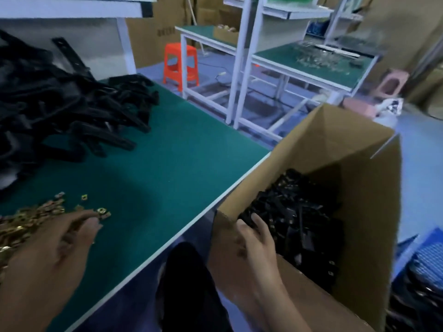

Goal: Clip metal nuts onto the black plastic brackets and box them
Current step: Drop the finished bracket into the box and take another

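Black plastic brackets (pixel 72 104) are heaped far left on the green table (pixel 179 152), brass-coloured square nuts (pixel 31 219) are piled at its near left, and boxed brackets (pixel 294 212) fill the open carton (pixel 359 188) beside it. Left hand (pixel 60 240) curls onto the nuts, blurred, a pinch can't be told; right hand (pixel 256 238) reaches into the carton, fingers loosely straight, over the boxed brackets. Print on a far box (pixel 165 32) is unreadable.

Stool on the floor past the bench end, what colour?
Orange-red: the plastic stool shows clearly in the head view, the only view here.
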